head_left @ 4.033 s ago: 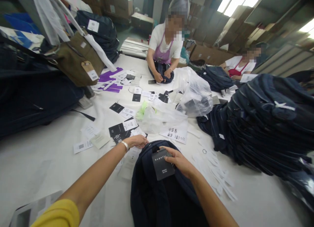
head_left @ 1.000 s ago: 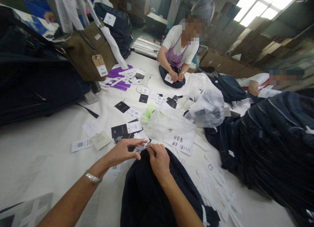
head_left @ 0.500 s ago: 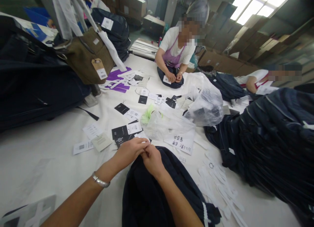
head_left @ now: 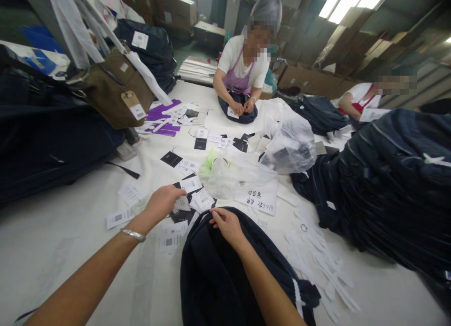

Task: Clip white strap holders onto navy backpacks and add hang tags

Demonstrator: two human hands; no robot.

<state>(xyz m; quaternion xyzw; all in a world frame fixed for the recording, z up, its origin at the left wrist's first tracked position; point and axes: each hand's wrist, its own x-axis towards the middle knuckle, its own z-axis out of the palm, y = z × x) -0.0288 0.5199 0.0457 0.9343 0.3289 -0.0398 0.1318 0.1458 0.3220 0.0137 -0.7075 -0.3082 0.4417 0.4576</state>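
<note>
White table point(head_left: 63, 251), left hand point(head_left: 162, 203) loose-gripped over paper tags point(head_left: 192, 194), right hand point(head_left: 225, 225) pinching dark backpack point(head_left: 218, 279) top.

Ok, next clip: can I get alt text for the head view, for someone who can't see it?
Seen from above, the left hand reaches into loose black and white paper tags on a white table while the right hand rests on the top edge of a dark navy backpack. Across the table, two other people handle similar dark bags beside clear plastic bags.
</note>
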